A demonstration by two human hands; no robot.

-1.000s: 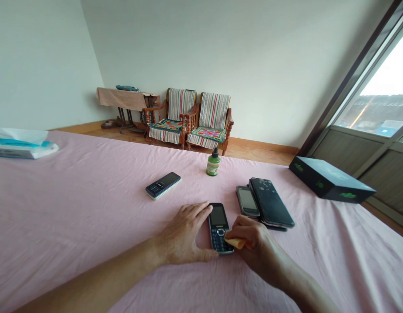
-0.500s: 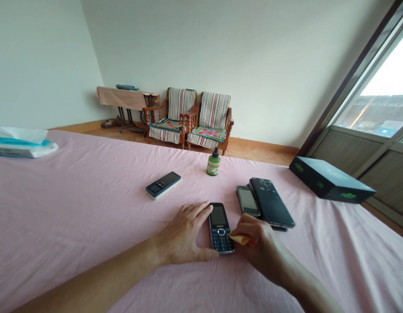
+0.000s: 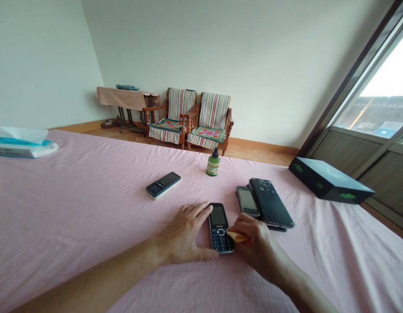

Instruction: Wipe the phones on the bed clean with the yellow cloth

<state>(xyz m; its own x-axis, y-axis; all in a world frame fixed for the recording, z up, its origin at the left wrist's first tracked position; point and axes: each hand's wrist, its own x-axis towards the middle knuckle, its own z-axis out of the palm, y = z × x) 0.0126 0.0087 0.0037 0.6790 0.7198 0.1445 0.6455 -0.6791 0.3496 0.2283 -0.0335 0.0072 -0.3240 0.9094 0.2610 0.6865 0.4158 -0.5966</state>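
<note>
A black keypad phone (image 3: 218, 217) lies face up on the pink cloth (image 3: 100, 208), between my two hands. My left hand (image 3: 186, 234) rests flat beside it with fingers apart, its fingertips at the phone's upper left edge and its thumb at the lower left. Pinched in my right hand (image 3: 253, 237) is a folded yellow-orange cloth (image 3: 236, 236), whose tip touches the right side of the keypad. Just beyond my right hand lie a small grey phone (image 3: 248, 201) and a large dark phone (image 3: 271, 202), which sits on top of another dark item.
Another keypad phone (image 3: 164, 184) lies at the left, and a green bottle (image 3: 213, 163) stands upright behind. A black box (image 3: 332, 180) is at the right, a tissue pack (image 3: 25, 143) at the far left. Two chairs (image 3: 208, 113) stand beyond the edge.
My right hand has shifted slightly left, bringing the cloth's tip a little farther over the keypad. My left hand and the phone have stayed in place.
</note>
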